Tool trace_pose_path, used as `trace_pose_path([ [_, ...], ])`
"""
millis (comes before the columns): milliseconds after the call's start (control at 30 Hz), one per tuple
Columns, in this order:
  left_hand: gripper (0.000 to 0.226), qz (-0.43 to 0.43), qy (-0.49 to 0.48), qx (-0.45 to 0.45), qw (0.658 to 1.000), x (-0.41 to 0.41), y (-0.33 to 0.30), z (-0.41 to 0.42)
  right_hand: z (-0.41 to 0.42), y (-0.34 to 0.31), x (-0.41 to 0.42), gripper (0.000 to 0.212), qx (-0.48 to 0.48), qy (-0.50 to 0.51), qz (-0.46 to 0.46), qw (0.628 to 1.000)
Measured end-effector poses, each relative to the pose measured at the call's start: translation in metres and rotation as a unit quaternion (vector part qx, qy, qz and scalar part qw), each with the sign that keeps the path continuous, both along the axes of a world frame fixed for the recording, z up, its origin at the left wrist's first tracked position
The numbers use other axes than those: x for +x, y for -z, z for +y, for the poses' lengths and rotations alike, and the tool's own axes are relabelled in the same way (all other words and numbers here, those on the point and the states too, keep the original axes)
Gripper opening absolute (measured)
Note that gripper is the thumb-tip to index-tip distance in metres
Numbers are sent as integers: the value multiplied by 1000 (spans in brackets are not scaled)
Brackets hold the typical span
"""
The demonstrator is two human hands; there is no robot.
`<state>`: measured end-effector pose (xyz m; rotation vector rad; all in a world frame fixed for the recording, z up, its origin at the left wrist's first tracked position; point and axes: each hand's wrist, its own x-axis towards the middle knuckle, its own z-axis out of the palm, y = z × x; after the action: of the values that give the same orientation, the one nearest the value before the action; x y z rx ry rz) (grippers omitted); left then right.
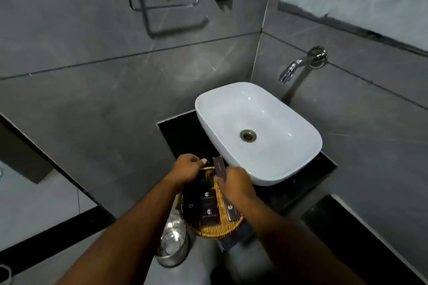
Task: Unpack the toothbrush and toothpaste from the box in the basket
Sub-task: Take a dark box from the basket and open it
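Note:
A round woven basket (217,230) sits on the dark counter, holding several dark brown packets with pale logos (209,213). My right hand (234,184) grips a long slim brown box (220,168), its far end raised above the basket's far rim. My left hand (187,168) hovers over the basket's far left edge with fingers curled beside the box's top end; whether it touches the box is unclear. No toothbrush or toothpaste is visible.
A white rectangular basin (298,146) stands right of the basket, with a wall tap (301,65) above it. A steel bin lined with plastic (172,245) sits on the floor below the counter's left edge. Grey tiled walls surround the counter.

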<state>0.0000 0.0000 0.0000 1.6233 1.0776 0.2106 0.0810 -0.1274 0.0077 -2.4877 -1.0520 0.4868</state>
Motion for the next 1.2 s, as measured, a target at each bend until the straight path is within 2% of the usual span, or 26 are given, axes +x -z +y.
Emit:
trace_pose_path([
  [133,19,9,-19,-43,999,17,25,-6,-3,34,-4,24,-72,-41,-55,995],
  [267,15,19,-37,-68,997,35,44,-7,7,56,0,33,-107,-33,-102,988],
  [433,19,25,-71,-66,995,55,59,-2,17,63,1,37,-79,26,-8,996],
  [533,23,-12,-107,-76,991,60,56,5,17,59,4,38,-87,26,0,996],
  [667,19,-69,-110,-75,989,63,40,18,10,48,3,48,-20,9,13,1000],
  [800,5,-106,-118,-70,985,54,18,22,2,33,2,45,96,29,110,989],
  [867,10,-124,-142,-92,978,47,6,23,0,28,0,40,124,31,142,982],
  [933,18,-132,-154,-95,975,43,-5,23,-1,25,-3,44,138,32,163,976],
  [1033,24,-133,-161,-63,976,39,-19,23,0,21,-9,49,148,28,156,976],
  [1200,29,-131,-146,-21,980,29,-26,25,2,17,-16,43,159,28,129,978],
])
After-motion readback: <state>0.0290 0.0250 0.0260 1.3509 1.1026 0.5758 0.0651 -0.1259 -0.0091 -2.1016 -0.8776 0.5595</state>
